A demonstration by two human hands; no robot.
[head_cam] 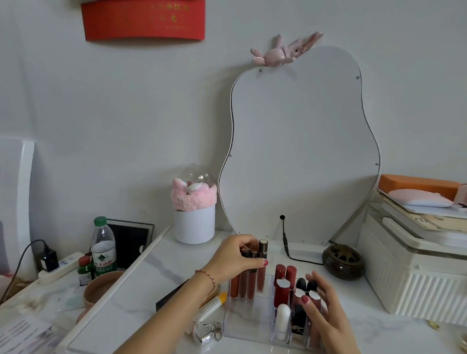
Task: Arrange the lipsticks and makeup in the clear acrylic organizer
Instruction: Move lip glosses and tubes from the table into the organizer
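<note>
On the white surface [149, 287] stands the clear acrylic organizer [244, 324]; the left grip [239, 257] pinches upright lip gloss tubes [250, 272] in it, the right grip [325, 307] rests spread against its lipsticks [285, 284]

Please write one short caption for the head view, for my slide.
Left hand grips lip gloss tubes in the clear organizer; right hand steadies its side.

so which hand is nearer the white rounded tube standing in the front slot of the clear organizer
Right. The right hand rests on the lipsticks just beside the white rounded tube; the left hand is farther back and left, gripping the tall lip gloss tubes.
</note>
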